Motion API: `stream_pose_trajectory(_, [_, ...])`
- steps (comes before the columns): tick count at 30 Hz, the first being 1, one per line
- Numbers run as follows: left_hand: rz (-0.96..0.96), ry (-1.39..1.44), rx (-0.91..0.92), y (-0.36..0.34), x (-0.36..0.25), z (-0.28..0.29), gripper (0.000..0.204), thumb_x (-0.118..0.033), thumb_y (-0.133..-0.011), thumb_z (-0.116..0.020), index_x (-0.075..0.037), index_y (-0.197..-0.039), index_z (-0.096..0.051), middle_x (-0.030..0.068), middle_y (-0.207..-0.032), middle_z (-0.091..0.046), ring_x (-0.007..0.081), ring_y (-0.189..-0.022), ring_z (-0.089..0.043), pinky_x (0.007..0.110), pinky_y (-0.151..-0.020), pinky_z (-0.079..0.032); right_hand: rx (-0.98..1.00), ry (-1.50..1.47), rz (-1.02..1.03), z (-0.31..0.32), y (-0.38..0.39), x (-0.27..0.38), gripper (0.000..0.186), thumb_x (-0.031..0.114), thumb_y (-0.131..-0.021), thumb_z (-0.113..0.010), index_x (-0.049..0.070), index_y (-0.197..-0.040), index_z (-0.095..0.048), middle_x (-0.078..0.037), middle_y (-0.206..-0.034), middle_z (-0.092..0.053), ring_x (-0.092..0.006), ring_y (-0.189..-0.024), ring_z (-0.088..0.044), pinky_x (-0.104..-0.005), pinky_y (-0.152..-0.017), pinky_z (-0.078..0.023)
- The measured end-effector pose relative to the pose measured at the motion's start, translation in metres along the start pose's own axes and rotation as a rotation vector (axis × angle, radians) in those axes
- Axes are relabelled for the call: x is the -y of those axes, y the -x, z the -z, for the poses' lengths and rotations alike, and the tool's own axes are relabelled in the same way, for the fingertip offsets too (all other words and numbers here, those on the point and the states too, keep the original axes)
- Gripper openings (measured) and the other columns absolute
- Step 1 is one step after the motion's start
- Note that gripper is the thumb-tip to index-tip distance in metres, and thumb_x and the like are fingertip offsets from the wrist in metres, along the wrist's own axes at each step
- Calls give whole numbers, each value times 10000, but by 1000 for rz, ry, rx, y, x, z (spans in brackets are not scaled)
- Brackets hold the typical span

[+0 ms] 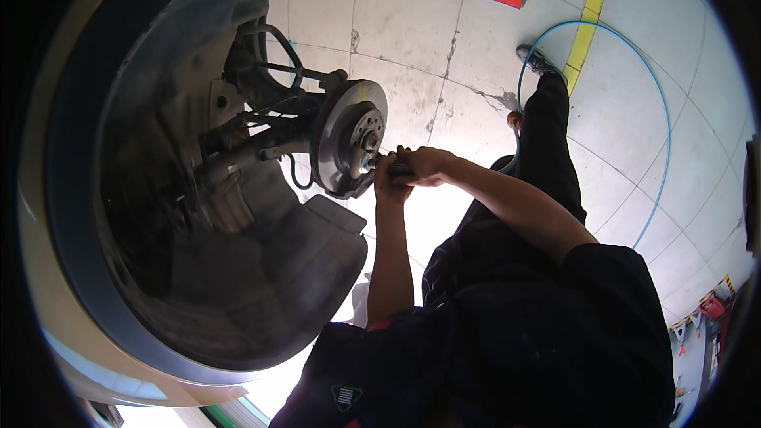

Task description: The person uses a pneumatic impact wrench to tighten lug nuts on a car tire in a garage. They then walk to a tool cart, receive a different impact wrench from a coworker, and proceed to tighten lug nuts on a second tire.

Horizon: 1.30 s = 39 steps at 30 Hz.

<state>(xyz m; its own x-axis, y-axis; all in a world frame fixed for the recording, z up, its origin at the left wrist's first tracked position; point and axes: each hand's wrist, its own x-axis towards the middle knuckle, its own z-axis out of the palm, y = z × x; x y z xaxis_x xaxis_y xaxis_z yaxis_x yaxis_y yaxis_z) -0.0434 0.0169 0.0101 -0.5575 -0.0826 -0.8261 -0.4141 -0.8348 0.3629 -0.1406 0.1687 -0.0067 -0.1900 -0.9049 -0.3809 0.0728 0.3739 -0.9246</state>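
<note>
The left hand (387, 182) and right hand (428, 167) are gripping a dark, tube-shaped tool (401, 168); both may be keeping it steady. It is pointing at a round, grey metal disc (342, 136).

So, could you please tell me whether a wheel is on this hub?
Off: the brake disc and the hub are both plainly exposed.

Dark tool (402, 168) at upright brake disc (346, 127)
</note>
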Motion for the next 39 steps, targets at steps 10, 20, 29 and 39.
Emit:
stream_pose_trajectory(10, [-10,54,-98,-7,-1,-8,259,-191,-844,-568,-19,-1035,-605,119,-952,-652,242,-896,-636,365,-794,-549,-17,22,-26,-1,-6,-5,800,560,-832,-561,78,-1417,-306,-223,-1001,-658,-395,-962,-631,-449,-835,-498])
stream_pose_trajectory(20, [1,28,-72,-5,0,-14,104,-107,-849,-597,-49,-926,-635,117,-950,-650,232,-890,-633,359,-798,-550,-86,-53,-50,-11,-6,-8,730,515,-858,-546,66,-1391,-326,-231,-974,-660,-386,-927,-642,-439,-802,-505])
stream_pose_trajectory(29, [-39,-6,-74,-10,-1,20,160,-96,-861,-570,-28,-1002,-602,117,-987,-631,236,-950,-614,357,-833,-533,-94,-63,-22,-18,-5,-9,730,528,-847,-547,86,-1382,-319,-232,-931,-661,-414,-878,-643,-474,-766,-509])
stream_pose_trajectory(39, [-44,-74,-95,0,3,-2,174,-151,-872,-526,-38,-981,-601,100,-923,-644,225,-872,-636,330,-769,-546,-58,-95,-102,-16,-1,-6,755,530,-858,-549,109,-1422,-277,-207,-959,-668,-391,-906,-647,-469,-767,-512])
